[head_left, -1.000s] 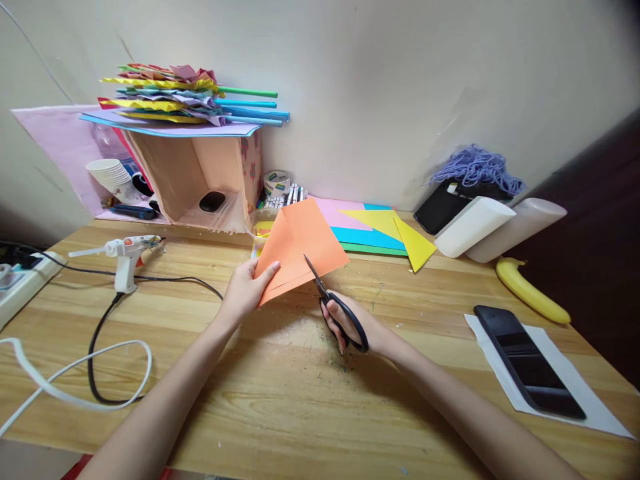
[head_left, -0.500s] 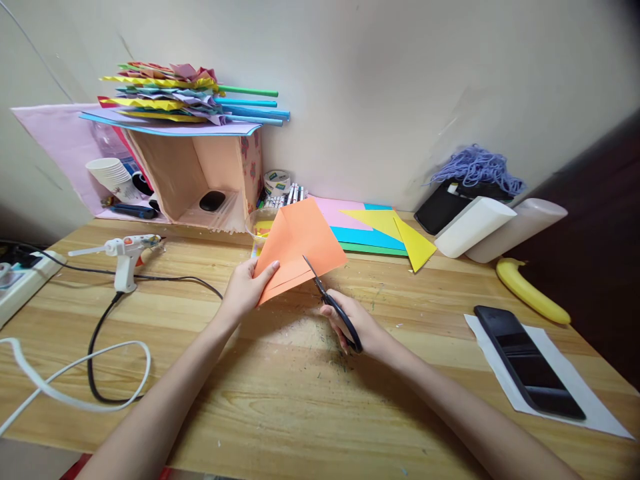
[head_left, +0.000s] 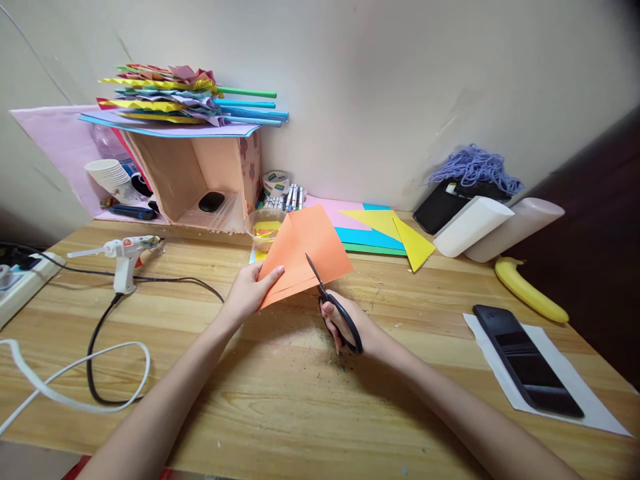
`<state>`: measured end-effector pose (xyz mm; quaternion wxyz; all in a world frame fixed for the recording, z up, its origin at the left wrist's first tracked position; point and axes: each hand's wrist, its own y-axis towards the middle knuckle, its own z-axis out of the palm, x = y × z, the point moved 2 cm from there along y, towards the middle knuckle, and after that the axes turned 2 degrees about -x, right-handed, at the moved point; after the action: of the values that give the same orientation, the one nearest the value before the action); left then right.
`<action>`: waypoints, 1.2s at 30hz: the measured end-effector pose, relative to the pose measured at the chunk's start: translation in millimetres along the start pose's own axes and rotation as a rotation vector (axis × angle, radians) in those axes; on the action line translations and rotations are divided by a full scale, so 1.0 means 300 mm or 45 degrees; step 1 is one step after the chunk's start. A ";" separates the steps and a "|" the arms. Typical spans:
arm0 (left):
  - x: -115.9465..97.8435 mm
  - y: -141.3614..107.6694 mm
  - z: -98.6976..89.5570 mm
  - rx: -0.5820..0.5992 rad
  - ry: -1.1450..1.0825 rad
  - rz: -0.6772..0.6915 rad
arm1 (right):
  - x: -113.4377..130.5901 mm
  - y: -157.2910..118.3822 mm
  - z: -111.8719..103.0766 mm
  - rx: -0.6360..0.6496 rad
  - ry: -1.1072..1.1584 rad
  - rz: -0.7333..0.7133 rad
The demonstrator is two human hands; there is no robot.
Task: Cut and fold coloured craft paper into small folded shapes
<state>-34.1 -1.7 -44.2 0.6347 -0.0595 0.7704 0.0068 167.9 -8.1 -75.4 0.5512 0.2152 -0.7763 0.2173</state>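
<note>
From the head view, the scissors (head_left: 323, 289) had spread again within half a second, so the cutting seemed unfinished. The left hand (head_left: 249, 291) had fingers clamped on the orange paper (head_left: 310, 240) above the table (head_left: 280, 393); the right hand's (head_left: 359, 315) gripped the scissors.

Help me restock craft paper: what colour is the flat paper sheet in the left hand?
Orange; the flat orange paper sheet shows best in the head view.

Left of the box (head_left: 251, 160) we have paper cups (head_left: 111, 177); on top, a folded-paper pile (head_left: 165, 97); before it, the glue gun (head_left: 126, 263). To its right we find the tape roll (head_left: 276, 183), then the stacked sheets (head_left: 360, 235); in front and rightward, our held paper (head_left: 310, 237) and scissors (head_left: 323, 289).
</note>
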 end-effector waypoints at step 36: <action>-0.002 -0.009 0.009 -0.088 0.187 0.193 | 0.028 -0.011 0.028 0.122 0.208 0.037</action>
<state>-31.2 -3.9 -43.9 0.5716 -0.0235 0.8166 0.0770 160.7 -16.4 -69.7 0.5985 0.2116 -0.7205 0.2791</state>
